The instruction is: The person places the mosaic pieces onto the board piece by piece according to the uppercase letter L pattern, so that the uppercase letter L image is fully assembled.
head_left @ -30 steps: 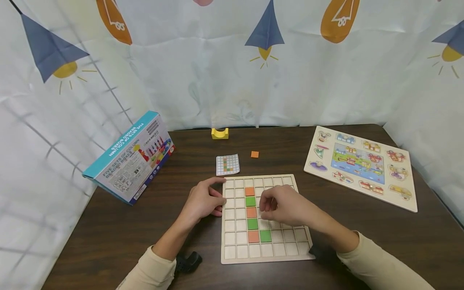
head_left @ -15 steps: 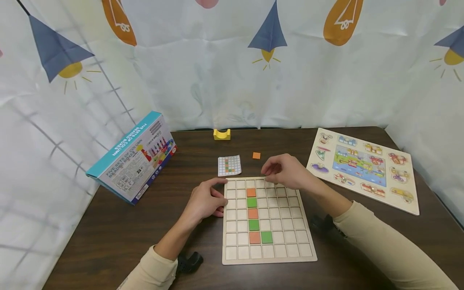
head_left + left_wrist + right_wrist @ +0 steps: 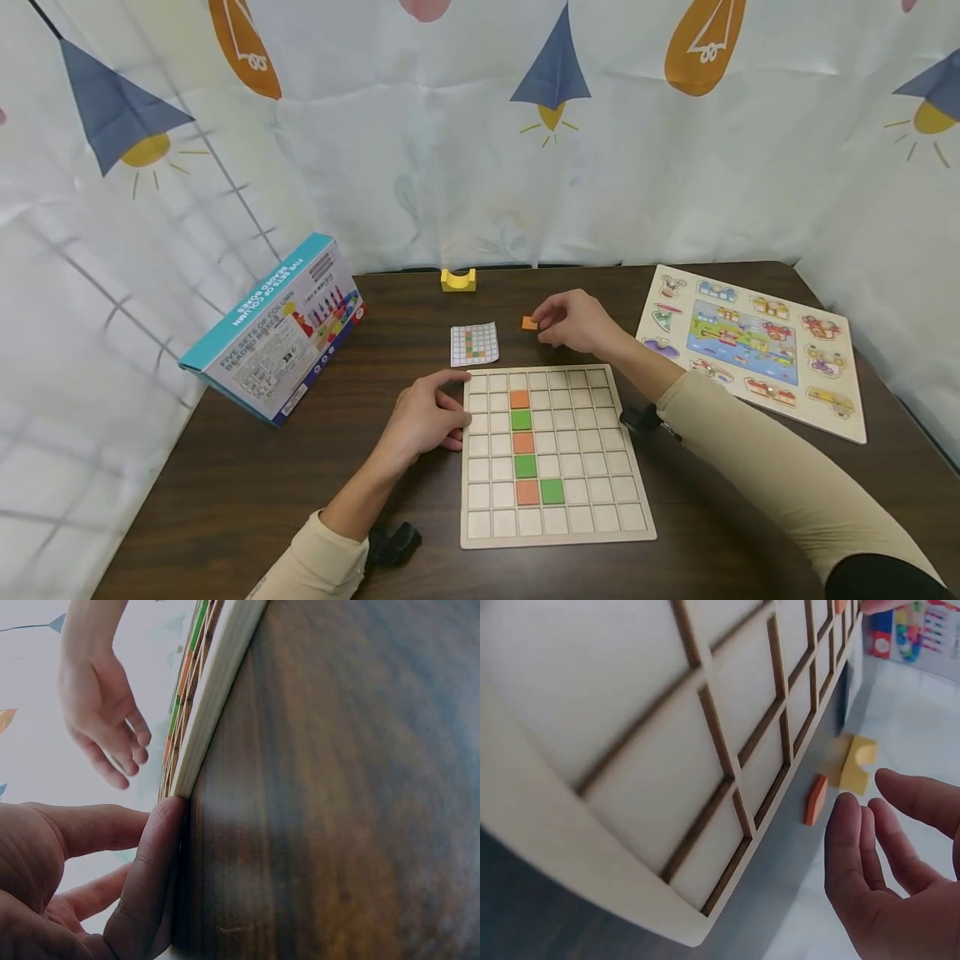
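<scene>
A wooden grid board (image 3: 555,522) lies flat on the dark table, with orange and green square tiles in one column and a green tile (image 3: 552,492) beside the lowest orange one. My left hand (image 3: 422,419) rests at the board's left edge, fingertips against its side; the left wrist view shows a finger (image 3: 154,851) touching the corner. Beyond the board's far edge, my right hand (image 3: 576,321) reaches to a loose orange tile (image 3: 528,323), fingertips right at it. In the right wrist view, a gap shows between thumb and fingers, with the orange tile (image 3: 816,800) beyond them.
A small printed pattern card (image 3: 474,344) lies behind the board. Farther back stands a yellow notched block (image 3: 458,281). A boxed bead set (image 3: 277,333) is at the left, and a wooden picture puzzle (image 3: 742,346) at the right. A curtain closes off the back.
My right hand has moved from over the grid, away past the far edge, to the loose orange tile. My left hand stays at the board's edge.
</scene>
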The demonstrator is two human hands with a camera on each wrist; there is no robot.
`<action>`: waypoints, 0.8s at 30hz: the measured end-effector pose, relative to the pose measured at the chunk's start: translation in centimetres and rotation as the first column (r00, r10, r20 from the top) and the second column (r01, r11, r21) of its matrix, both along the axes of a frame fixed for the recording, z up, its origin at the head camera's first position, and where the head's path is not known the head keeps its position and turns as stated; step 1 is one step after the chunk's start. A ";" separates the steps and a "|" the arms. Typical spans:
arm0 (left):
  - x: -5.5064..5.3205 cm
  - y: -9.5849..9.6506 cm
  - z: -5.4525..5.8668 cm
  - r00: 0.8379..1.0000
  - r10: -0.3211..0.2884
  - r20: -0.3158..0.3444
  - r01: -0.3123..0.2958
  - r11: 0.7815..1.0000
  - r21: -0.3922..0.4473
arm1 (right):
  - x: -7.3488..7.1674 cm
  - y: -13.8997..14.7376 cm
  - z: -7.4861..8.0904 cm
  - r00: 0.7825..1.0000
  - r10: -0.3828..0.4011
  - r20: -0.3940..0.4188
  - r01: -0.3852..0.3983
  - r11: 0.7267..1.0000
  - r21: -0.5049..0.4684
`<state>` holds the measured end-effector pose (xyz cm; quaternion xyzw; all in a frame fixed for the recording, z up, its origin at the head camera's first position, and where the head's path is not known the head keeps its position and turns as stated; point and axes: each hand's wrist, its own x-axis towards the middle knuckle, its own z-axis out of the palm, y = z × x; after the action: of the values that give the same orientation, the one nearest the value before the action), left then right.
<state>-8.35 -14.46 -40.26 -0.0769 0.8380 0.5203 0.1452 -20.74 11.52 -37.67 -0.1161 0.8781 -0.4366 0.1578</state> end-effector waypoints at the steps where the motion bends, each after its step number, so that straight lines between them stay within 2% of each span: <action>1: 0.0 0.0 0.0 1.000 0.000 0.000 0.000 1.000 0.001 | -0.3 -0.2 0.0 1.000 -0.010 0.007 0.010 1.000 0.002; 5: 0.1 0.0 0.0 1.000 0.001 0.001 -0.001 1.000 0.002 | -1.4 -0.8 -0.4 0.999 -0.046 0.027 0.046 0.999 0.007; 11: 0.1 0.0 0.0 1.000 -0.003 0.004 0.003 1.000 -0.008 | -2.4 -1.4 -1.0 0.997 -0.074 0.015 0.074 0.996 0.049; 24: 0.1 0.0 -0.1 1.000 -0.006 -0.002 0.006 1.000 -0.018 | -3.5 -1.9 -1.6 0.998 -0.069 -0.008 0.069 0.985 0.156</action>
<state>-8.27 -14.44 -40.33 -0.0752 0.8432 0.5123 0.1449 -24.19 9.58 -39.27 -0.0733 0.9132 -0.3715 0.1502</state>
